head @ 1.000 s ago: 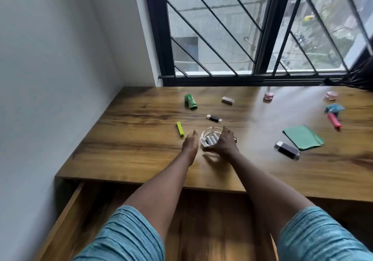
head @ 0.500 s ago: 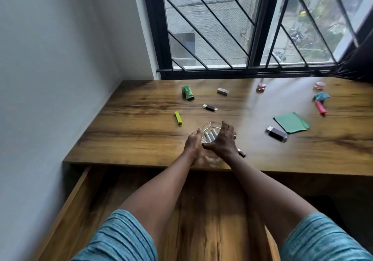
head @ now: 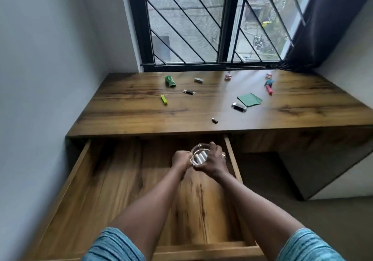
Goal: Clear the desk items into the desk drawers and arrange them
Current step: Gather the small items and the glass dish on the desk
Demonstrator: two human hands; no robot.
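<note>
Both forearms rise bare from the bottom of the frame, out of short blue striped sleeves (head: 113, 244), and converge just below the middle. The left hand (head: 180, 161) is curled tight, knuckles up, and grips the near-left rim of a glass dish (head: 198, 157). The right hand (head: 215, 163) wraps over the dish's right side, fingers bent round the rim (a ring (head: 223, 155) shows on one finger). The wrists sit close together, both slightly blurred.
</note>
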